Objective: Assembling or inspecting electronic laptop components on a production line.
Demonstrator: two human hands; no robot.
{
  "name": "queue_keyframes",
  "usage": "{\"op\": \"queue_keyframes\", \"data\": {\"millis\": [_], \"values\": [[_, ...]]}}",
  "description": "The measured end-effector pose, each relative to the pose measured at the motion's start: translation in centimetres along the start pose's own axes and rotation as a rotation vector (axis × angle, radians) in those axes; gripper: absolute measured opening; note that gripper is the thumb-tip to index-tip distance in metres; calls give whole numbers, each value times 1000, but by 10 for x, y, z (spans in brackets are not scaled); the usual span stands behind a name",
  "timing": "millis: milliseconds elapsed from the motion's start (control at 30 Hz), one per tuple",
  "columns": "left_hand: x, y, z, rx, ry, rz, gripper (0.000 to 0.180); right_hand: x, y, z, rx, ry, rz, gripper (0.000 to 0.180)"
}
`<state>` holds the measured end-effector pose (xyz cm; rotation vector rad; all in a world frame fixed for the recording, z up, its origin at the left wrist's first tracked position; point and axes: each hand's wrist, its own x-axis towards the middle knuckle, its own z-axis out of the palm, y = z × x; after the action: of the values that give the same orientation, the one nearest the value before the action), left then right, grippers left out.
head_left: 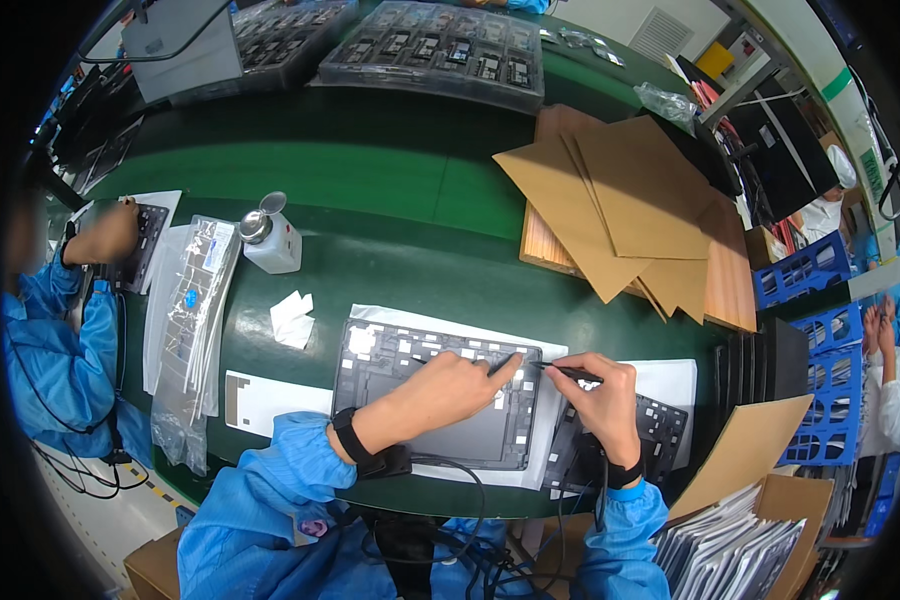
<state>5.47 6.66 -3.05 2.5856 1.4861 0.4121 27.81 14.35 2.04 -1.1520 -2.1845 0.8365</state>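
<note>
My left hand (448,394) lies over a dark grey tablet-sized housing (380,385) dotted with white patches. Its index finger reaches to the housing's upper right corner, the other fingers are curled, and a thin black tool (419,358) pokes out from under it. A pair of black tweezers (578,374) is pinched in my right hand (610,400), tips at that same corner by the left fingertip. White sheets (440,322) lie under the housing. A second dark housing (660,420) rests beneath and beside my right wrist. Both wrists wear black bands.
A white pump bottle (275,248), crumpled white paper (292,320) and bagged sheets (200,310) lie left. Brown cardboard sheets (650,190) are stacked at the right. Clear trays of parts (430,55) stand at the back. A co-worker's arm (70,330) is at the left; an open carton (795,510) sits low right.
</note>
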Motion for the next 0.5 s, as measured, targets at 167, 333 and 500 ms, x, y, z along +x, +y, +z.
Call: {"op": "queue_keyframes", "data": {"millis": [167,333,500], "values": [[0,0,0,-3,4,1,60,1,3,0,-4,-6,-18,15],[1,0,1,8,-65,-37,70,1,4,1,0,-2,-12,15],[1,1,1,29,-72,-33,70,1,2,1,-11,8,-33,15]]}}
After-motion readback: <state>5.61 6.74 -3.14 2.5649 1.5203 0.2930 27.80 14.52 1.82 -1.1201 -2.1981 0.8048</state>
